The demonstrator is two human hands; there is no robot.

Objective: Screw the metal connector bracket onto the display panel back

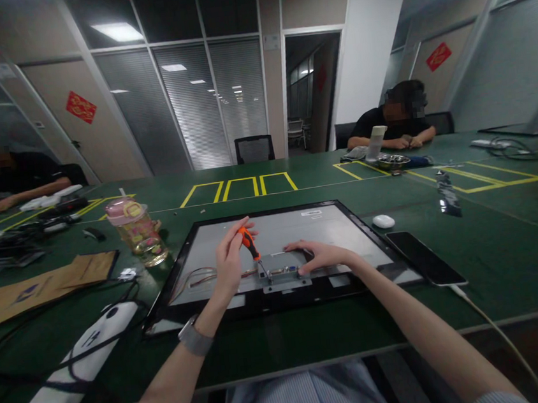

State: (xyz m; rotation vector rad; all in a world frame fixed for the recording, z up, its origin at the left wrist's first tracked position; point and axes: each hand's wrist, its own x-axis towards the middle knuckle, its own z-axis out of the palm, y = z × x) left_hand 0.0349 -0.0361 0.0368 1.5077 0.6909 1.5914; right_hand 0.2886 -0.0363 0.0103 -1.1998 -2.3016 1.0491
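Note:
A flat display panel [320, 234] with a black frame lies face down on the green table. On its near middle part sits a metal bracket [287, 284] carrying a small circuit board with ports. My left hand [230, 257] is closed around an orange and black screwdriver [250, 244], which tilts so that its tip reaches the bracket's left end. My right hand [320, 255] rests on the bracket's right side, fingers curved over its edge and pressing on it. Thin wires [195, 277] run from the bracket to the left across the panel.
Right of the panel lie a phone [426, 258] on a cable and a white earbud case [383, 221]. On the left stand a pink-lidded bottle [138, 231], a paper bag [42, 289] and a white power strip [86, 358] with black cables. Two people sit across the table [247, 357].

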